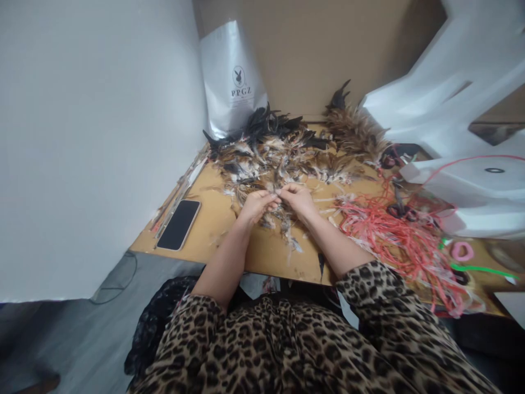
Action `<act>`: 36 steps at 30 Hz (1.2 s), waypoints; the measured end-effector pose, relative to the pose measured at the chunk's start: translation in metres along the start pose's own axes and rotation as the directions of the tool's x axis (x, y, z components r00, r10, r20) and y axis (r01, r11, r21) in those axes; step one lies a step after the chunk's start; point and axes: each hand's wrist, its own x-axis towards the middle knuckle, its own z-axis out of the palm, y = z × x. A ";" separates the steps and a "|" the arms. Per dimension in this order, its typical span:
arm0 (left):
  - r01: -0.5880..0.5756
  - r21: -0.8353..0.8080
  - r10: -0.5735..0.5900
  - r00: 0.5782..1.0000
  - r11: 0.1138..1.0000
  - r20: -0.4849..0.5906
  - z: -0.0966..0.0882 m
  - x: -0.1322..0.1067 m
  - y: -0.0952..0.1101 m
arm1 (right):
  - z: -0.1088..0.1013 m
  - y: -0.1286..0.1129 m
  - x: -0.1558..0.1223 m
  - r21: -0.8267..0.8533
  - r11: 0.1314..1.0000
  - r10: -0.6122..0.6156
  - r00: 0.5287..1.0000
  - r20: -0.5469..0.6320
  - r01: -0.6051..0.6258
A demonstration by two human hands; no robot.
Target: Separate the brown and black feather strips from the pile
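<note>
Basically, head view: L hand (258,206) and R hand (298,201) meet over the worktop (215,189), fingers (267,199) of both pinched together, tips approx. touching; can't tell what's btwn them. Feathers (283,150) lie heaped just beyond, w/ more scattered below the hands. 1 phone (179,224) at L, pink strands (377,230) at R.
</note>
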 end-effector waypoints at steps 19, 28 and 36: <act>-0.099 0.184 0.120 0.987 0.978 -0.106 0.009 -0.003 0.002 | -0.001 -0.006 -0.003 -0.173 0.941 -0.315 0.940 -0.133 0.291; -0.027 0.001 0.027 0.999 1.000 0.017 0.000 0.001 -0.004 | -0.005 -0.005 0.001 -0.063 0.982 -0.184 0.979 -0.087 0.178; 0.087 -0.196 -0.068 0.992 0.977 0.102 -0.008 0.004 -0.006 | -0.002 0.001 0.003 0.285 0.958 0.022 0.998 0.051 -0.036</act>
